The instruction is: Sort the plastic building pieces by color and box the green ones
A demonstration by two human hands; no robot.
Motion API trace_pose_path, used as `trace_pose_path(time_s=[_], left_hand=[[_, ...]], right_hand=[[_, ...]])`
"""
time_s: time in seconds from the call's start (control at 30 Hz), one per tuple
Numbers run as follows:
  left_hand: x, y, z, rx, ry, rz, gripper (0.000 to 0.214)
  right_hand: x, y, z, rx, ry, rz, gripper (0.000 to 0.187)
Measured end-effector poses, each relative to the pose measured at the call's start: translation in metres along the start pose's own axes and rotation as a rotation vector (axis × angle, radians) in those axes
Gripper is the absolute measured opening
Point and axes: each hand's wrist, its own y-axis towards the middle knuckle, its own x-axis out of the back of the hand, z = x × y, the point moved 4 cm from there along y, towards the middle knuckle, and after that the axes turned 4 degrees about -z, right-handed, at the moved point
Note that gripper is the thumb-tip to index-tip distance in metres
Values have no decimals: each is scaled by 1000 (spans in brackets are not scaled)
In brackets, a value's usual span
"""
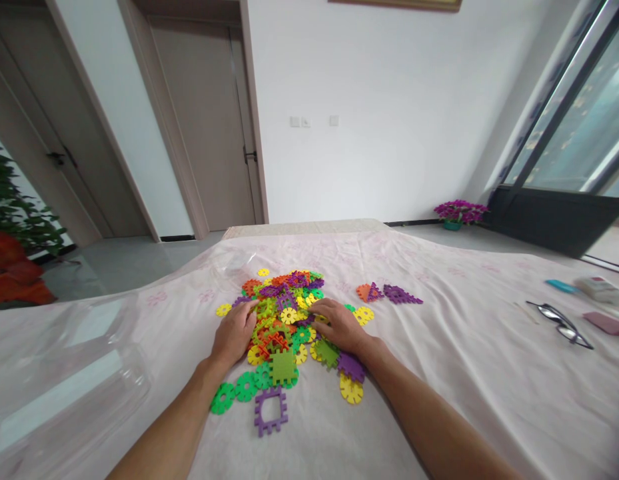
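Observation:
A heap of flat plastic interlocking pieces (284,300), in green, yellow, orange and purple, lies on the pale pink cloth (439,373). My left hand (234,333) rests palm down on the heap's left side, fingers curled over the pieces. My right hand (339,325) lies on the right side, fingers bent onto the pieces near a yellow gear (289,315). Whether either hand grips a piece is hidden. A green square piece (282,367) and a purple square frame (270,410) lie nearest to me. Orange and purple triangles (389,293) lie apart to the right.
A clear plastic container (59,380) lies at the left on the cloth. Eyeglasses (562,323), a teal item (562,287), a white box (602,289) and a dark red card (609,325) sit at the right. Doors, potted plants and a glass sliding door stand beyond.

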Motion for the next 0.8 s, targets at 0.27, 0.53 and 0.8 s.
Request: trace_pose_path(time_s=[0.27, 0.53, 0.8], left_hand=[[-1, 0, 1, 2, -2, 9, 40], [0, 0, 0, 3, -17, 4, 40], [1, 1, 1, 7, -11, -2, 39]], right_hand=[[-1, 1, 4, -12, -91, 35, 30], [2, -1, -4, -127, -94, -33, 25], [10, -8, -44, -391, -106, -172, 28]])
